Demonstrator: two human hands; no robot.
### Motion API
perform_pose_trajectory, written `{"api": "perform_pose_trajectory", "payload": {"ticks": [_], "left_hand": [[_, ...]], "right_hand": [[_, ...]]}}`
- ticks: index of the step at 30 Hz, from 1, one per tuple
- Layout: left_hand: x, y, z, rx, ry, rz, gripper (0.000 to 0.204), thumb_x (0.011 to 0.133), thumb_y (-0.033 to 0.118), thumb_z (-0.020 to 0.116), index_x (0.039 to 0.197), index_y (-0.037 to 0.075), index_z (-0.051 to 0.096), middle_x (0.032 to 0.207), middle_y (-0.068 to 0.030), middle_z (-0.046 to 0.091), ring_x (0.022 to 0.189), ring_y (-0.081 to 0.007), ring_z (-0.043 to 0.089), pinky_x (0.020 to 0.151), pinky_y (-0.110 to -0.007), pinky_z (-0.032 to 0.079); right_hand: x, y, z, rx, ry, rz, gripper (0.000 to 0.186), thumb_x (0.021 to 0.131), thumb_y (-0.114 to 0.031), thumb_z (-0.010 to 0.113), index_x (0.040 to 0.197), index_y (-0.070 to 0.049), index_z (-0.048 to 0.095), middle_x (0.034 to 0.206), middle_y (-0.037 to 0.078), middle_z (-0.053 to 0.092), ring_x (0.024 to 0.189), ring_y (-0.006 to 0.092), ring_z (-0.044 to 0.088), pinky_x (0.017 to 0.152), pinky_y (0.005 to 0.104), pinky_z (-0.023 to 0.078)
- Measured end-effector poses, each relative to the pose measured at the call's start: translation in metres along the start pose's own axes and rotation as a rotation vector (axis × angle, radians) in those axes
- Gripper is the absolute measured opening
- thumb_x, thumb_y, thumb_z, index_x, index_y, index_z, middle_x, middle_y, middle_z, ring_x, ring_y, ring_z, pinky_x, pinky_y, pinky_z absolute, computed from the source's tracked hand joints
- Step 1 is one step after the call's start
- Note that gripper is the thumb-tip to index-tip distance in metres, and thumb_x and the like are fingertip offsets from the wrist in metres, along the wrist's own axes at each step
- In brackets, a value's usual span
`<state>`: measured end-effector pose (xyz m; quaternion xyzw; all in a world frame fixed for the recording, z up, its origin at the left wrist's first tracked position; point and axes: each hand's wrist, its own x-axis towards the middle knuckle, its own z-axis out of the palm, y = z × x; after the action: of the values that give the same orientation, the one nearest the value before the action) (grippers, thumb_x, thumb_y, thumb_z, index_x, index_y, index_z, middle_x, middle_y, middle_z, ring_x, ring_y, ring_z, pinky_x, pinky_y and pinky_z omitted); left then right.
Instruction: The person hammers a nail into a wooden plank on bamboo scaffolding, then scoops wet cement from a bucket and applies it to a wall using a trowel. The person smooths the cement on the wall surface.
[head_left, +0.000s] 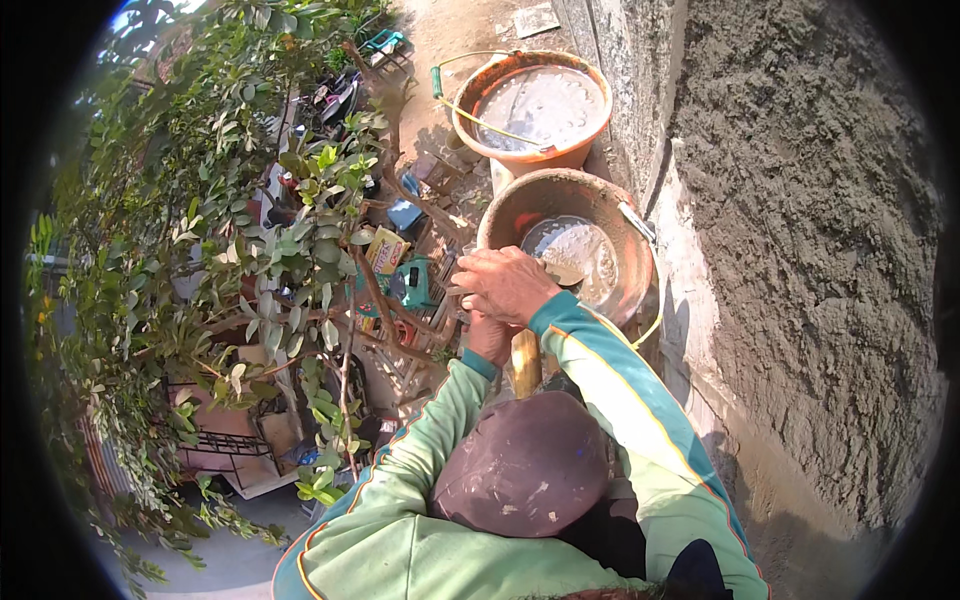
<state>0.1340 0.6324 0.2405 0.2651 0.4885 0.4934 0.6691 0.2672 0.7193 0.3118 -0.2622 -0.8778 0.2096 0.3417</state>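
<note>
My right hand [512, 283] lies over my left hand [490, 335], close to the near left rim of an orange-brown bucket [505, 205]. Curled fingers on the right hand surround something I cannot make out. The left hand's fingers are mostly hidden beneath it. Inside this bucket is wet grey mortar [575, 243]. A flat grey-brown piece [565, 273], perhaps a trowel blade, shows just right of my right hand. Behind stands a second orange bucket [545, 157], filled higher with watery grey mix [540, 105]; its wire handle carries a green grip [436, 82].
A rough plastered wall [810, 250] rises on the right. Leafy branches [300, 240] crowd the left, above a teal container [410, 284] and scattered things. A yellow-brown pole [525, 365] is below my hands, beside a dark maroon rounded shape [525, 465] with pale smears.
</note>
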Motion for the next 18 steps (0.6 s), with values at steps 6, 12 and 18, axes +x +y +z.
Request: {"api": "perform_pose_trajectory", "payload": {"ticks": [6,12,18], "left_hand": [[-0.007,0.046,0.005,-0.237,-0.014,-0.352,0.064,0.093,0.046,0.068,0.145,0.015,0.047,0.140,-0.0087,0.057,0.119,-0.0310,0.064,0.095,-0.060,0.056],[0.020,0.053,0.033,-0.108,0.014,-0.600,0.037,0.094,0.021,0.061,0.124,-0.001,0.057,0.120,-0.0175,0.065,0.110,-0.0382,0.068,0.092,-0.066,0.058],[-0.015,0.013,0.081,-0.026,0.119,-0.513,0.031,0.087,-0.002,0.056,0.118,-0.004,0.055,0.106,-0.0130,0.063,0.100,-0.0354,0.069,0.087,-0.061,0.063]], "right_hand": [[-0.023,0.019,-0.077,-0.303,0.023,0.085,0.010,0.083,-0.016,0.065,0.090,-0.010,0.070,0.093,0.006,0.061,0.090,0.0255,0.063,0.080,0.0431,0.052],[-0.065,0.032,-0.139,-0.913,-0.554,0.470,0.021,0.093,-0.017,0.057,0.097,-0.011,0.076,0.097,0.006,0.070,0.096,0.0237,0.064,0.084,0.0407,0.044],[-0.137,0.049,-0.099,-1.040,-0.611,0.632,0.027,0.097,-0.025,0.057,0.114,-0.010,0.073,0.110,0.007,0.069,0.093,0.0240,0.066,0.075,0.0427,0.044]]}}
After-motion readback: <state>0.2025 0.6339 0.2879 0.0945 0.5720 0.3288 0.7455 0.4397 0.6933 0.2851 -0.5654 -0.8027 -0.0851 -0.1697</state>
